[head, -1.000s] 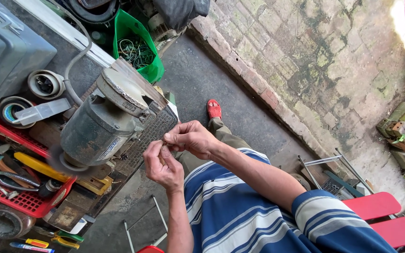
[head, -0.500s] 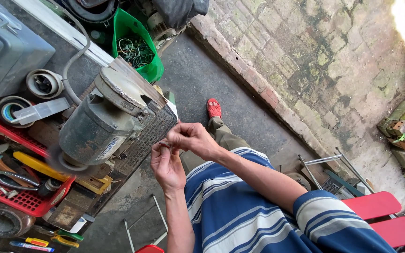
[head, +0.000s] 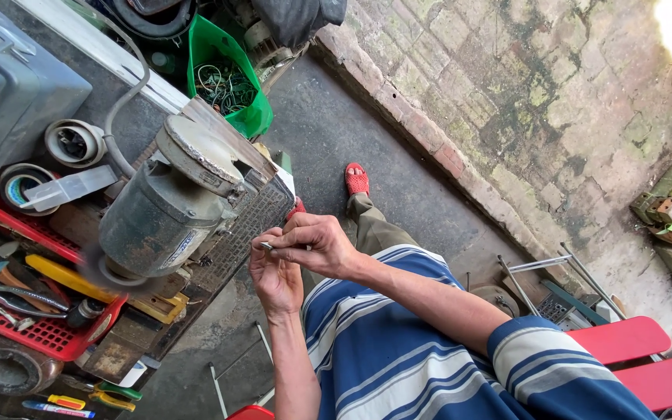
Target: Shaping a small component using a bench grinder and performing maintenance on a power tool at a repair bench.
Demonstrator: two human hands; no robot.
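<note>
Pinching a small metal part (head: pixel 266 246) between them, the person's two hands meet just at 3 o'clock of a grey electric motor (head: pixel 166 211) on a cluttered workbench. The right hand (head: pixel 319 243) closes its fingertips on the part from 3 o'clock, while the left hand (head: pixel 274 274) cups beneath it with fingers curled narrow; the part is too small to identify, showing only as a short silvery sliver. The motor's near end is a blur (whether wheel or brush cannot be told), and it sits on a metal grille (head: pixel 246 225) partly hidden behind the hands. At 9 o'clock of the motor a red tray (head: pixel 36 330) holds tools that overlap too densely to sort out. A green bag (head: pixel 227 74) of tangled wire lies at 12 o'clock. A grey case (head: pixel 9 85) is cut off by the frame's upper left corner. A red sandal (head: pixel 357 179) shows on the concrete floor beyond the hands, and red chair slats (head: pixel 647 358) run off the lower right edge.
</note>
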